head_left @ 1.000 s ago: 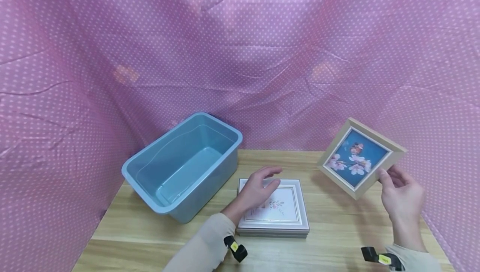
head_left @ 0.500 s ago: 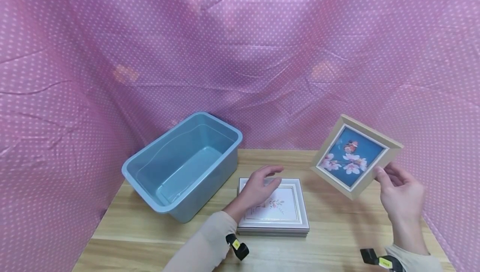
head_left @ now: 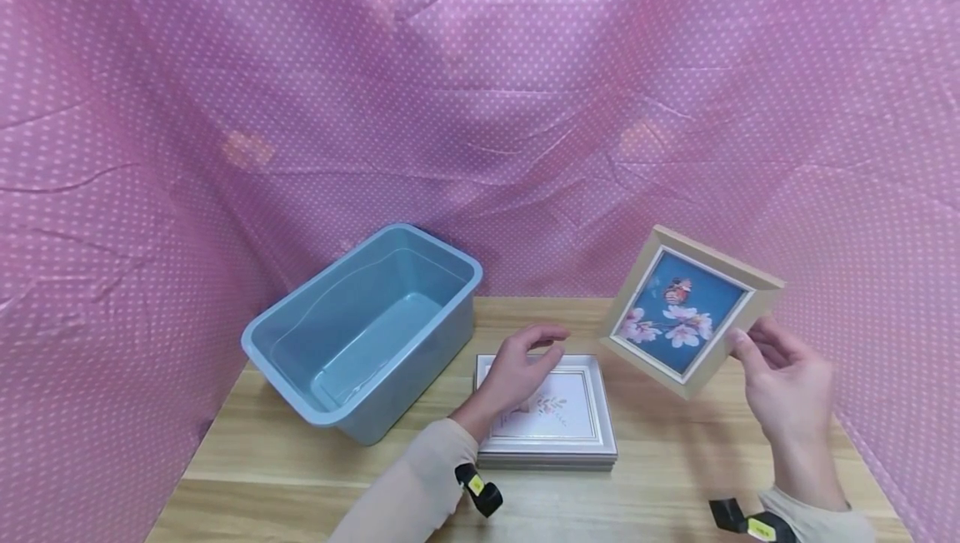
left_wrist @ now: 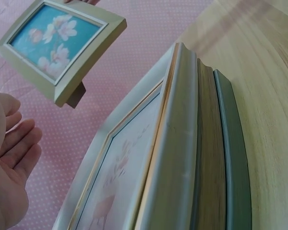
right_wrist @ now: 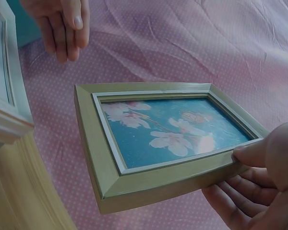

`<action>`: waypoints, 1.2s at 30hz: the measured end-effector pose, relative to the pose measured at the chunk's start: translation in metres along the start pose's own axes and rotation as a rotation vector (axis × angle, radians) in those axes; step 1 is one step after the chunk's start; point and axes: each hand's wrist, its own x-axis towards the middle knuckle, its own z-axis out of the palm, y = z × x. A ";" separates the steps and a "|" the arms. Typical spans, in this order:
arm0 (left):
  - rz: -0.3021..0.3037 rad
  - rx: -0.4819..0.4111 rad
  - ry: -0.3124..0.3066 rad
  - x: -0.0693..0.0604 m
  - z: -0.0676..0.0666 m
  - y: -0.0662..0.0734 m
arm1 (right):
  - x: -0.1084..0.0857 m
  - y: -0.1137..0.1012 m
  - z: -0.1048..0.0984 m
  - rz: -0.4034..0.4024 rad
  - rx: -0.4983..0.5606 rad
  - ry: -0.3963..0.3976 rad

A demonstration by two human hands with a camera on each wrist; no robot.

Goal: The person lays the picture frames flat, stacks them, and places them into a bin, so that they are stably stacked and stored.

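Observation:
My right hand [head_left: 791, 381] pinches the lower right edge of a beige picture frame [head_left: 750, 314], thumb on its front and fingers behind. The frame is held tilted in the air and shows pink blossoms on blue. In the right wrist view the thumb presses the picture frame [right_wrist: 149, 187] near one corner. My left hand [head_left: 517, 376] hovers over a stack of picture frames [head_left: 592, 410], its fingers loosely bent with nothing in them. The top one is white with a floral print; in the left wrist view a brown frame [left_wrist: 211, 158] and a green frame [left_wrist: 233, 153] lie beneath it.
A blue plastic bin [head_left: 442, 360] stands at the back left of the wooden table [head_left: 247, 476], with nothing seen inside. Pink dotted cloth [head_left: 480, 110] hangs behind the table and along both sides.
My right hand has carried the beige picture frame leftward, closer to the stack. My left hand has barely shifted above the white frame.

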 end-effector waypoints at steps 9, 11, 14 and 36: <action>0.005 -0.012 0.019 0.003 0.003 0.003 | -0.008 -0.006 0.008 -0.085 0.017 -0.040; 0.015 -0.008 0.025 0.003 0.003 0.004 | -0.009 -0.007 0.009 -0.080 0.014 -0.044; 0.026 -0.016 0.031 0.004 0.003 0.005 | -0.011 -0.008 0.011 -0.100 0.017 -0.051; 0.016 -0.042 0.023 0.004 -0.001 -0.001 | -0.033 -0.017 0.026 -0.092 0.043 -0.135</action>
